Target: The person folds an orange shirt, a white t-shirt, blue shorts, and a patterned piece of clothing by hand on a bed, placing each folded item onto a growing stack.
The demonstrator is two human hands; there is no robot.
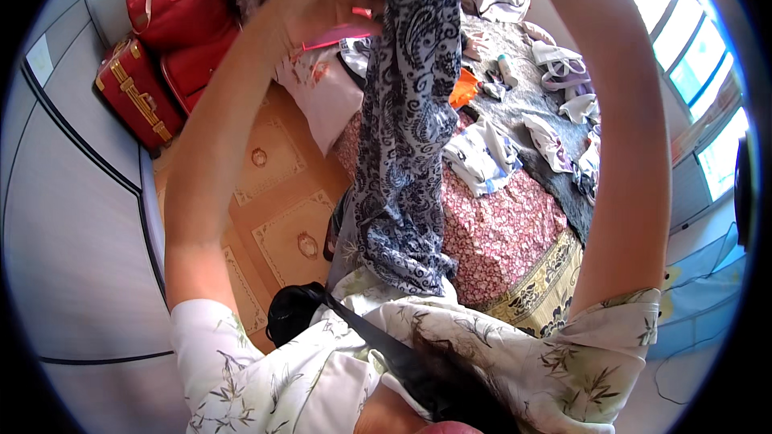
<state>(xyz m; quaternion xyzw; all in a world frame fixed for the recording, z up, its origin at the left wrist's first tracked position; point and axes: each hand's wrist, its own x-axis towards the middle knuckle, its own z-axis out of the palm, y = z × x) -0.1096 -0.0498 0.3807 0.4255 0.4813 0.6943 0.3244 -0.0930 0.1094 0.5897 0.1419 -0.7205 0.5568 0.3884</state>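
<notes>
Above the bed [515, 233], both arms are raised and a blue-and-white paisley garment [402, 137] hangs down between them. At the top of the view the left hand [322, 0] is closed on the cloth's upper edge, fingers pinched around it; the right hand is out of the picture beyond the top rim, so I cannot tell whether it grips anything. Thin and limp, the fabric falls in soft folds, which suggests it is light and drapes freely rather than holding a shape; it looks best held by an upper edge or hem, where it bunches easily. Below it the bed wears a pink floral cover with small folded clothes [482, 157] scattered on top. Beside the bed on the patterned floor stand red suitcases [153, 56] with gold trim.
</notes>
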